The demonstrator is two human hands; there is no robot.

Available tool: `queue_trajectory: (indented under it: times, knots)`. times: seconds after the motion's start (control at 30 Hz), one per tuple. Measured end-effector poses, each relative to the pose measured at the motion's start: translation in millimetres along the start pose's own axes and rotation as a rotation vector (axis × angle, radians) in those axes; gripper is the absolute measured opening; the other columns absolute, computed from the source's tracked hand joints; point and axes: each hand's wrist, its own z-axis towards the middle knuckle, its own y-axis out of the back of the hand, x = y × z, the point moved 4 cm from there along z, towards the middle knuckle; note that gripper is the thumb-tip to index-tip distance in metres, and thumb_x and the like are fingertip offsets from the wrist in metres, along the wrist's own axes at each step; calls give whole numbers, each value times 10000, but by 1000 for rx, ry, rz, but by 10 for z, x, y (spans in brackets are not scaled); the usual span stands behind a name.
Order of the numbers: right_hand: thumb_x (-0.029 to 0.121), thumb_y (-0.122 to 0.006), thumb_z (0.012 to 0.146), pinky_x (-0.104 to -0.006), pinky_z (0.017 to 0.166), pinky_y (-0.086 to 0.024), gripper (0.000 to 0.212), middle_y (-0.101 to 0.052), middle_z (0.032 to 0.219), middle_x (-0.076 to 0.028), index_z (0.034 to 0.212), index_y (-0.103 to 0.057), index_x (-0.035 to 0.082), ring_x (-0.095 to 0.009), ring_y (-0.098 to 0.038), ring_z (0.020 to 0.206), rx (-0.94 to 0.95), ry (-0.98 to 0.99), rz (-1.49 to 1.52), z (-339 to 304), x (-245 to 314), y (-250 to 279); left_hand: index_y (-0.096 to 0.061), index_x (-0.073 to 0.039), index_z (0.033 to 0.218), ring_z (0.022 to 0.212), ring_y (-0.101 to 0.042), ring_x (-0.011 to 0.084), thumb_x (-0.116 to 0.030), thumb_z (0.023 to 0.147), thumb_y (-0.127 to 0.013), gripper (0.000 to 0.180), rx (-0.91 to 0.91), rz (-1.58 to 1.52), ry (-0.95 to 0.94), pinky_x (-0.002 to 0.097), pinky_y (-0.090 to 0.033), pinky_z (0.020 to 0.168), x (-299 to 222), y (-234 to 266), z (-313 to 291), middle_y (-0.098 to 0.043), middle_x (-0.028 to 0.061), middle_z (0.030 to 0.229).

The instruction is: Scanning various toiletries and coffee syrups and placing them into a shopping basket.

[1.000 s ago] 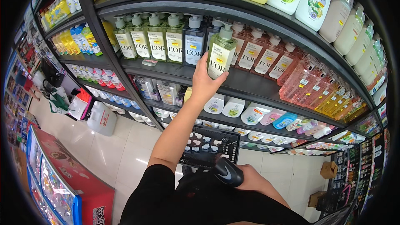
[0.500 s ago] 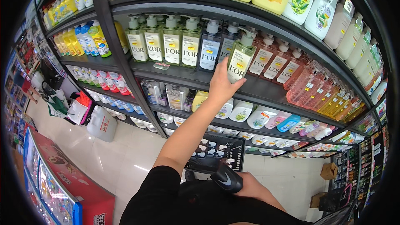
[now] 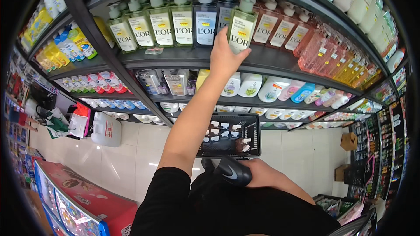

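Note:
My left hand (image 3: pixel 226 59) reaches up to the shelf and is closed around the lower part of a green pump bottle (image 3: pixel 243 28) with a pale label. The bottle leans slightly and stands forward of its neighbours. Beside it are a blue pump bottle (image 3: pixel 205 19), several green pump bottles (image 3: pixel 180 19) to the left, and reddish pump bottles (image 3: pixel 265 24) to the right. Low before my body, my right hand (image 3: pixel 264 174) grips a black handheld scanner (image 3: pixel 233 171) with a grey curved mark.
A black basket (image 3: pixel 259 142) holding dark bottles with white tops sits below the shelf (image 3: pixel 183 57). Pink bottles (image 3: pixel 321 50) lie stacked at right. A white jug (image 3: pixel 106 129) stands on the floor at left, near a red display case (image 3: pixel 83 183). Cardboard boxes (image 3: pixel 348 141) are at right.
The view has shifted, so the shelf sits higher and more of the basket shows. My left hand keeps its hold on the green bottle, and my right keeps the scanner.

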Motion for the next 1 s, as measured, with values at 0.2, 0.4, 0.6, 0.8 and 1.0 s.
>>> queue_trajectory:
  times: [0.2, 0.4, 0.6, 0.8, 1.0]
  knots:
    - [224, -788, 799, -445, 837, -571, 439, -750, 972, -199, 1192, -679, 63, -406, -723, 930, -102, -24, 49, -141, -63, 37, -428, -4, 1467, 1247, -612, 382, -258, 730, -926, 925, 21, 53, 15, 440, -505, 1050, 24, -101, -20, -606, 224, 1353]
    - [219, -785, 791, -447, 833, -570, 473, -745, 957, -203, 1222, -673, 62, -413, -718, 920, -107, 5, 43, -277, -191, 87, -407, -33, 1467, 1266, -585, 401, -231, 712, -925, 937, 51, 10, 43, 463, -508, 1048, -48, -79, -24, -566, 218, 1390]
    - [209, -789, 786, -442, 840, -572, 463, -750, 973, -205, 1212, -682, 61, -404, -723, 923, -104, 41, 54, -416, -245, 40, -431, 29, 1463, 1203, -661, 326, -223, 737, -912, 906, -6, 87, 54, 408, -535, 1008, -10, -71, -84, -641, 223, 1327]
    - [192, -805, 775, -427, 853, -576, 586, -757, 1015, -199, 1326, -647, 70, -387, -735, 951, -161, 85, 102, -668, -401, 151, -390, 66, 1500, 1237, -639, 281, -149, 760, -902, 925, -37, -102, -72, 405, -544, 1033, -123, 425, -259, -605, 218, 1365]
    - [188, -815, 760, -432, 866, -573, 621, -760, 1026, -199, 1343, -639, 67, -390, -735, 967, -190, 74, 155, -881, -536, 191, -306, 72, 1544, 1302, -587, 284, -4, 852, -797, 852, -297, -161, -87, 371, -460, 1128, 389, 1797, -43, -535, 216, 1454]
